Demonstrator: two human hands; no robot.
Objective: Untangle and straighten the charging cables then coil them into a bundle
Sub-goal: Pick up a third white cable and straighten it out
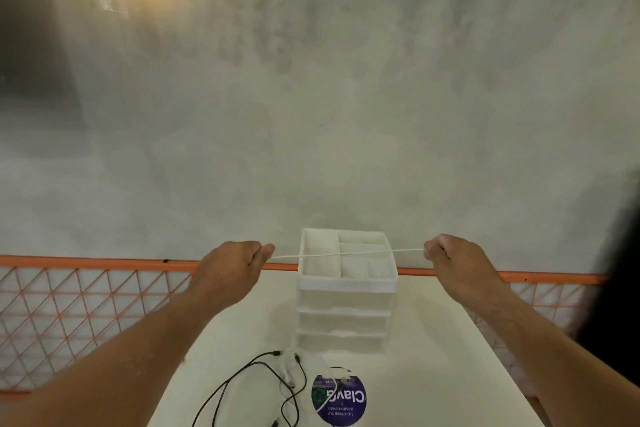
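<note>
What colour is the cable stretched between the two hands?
White. The head view shows the cable taut between left hand and right hand.

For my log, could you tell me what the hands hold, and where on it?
A white cable, pulled straight between them: the left hand pinches one side, the right hand the other. Whether these are its ends cannot be told.

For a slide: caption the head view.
Left hand and right hand hold a white cable taut; black cables lie on the table.

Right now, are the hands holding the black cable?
No, the black cable lies on the table while the left hand and right hand pinch the white cable stretched between them.
</note>
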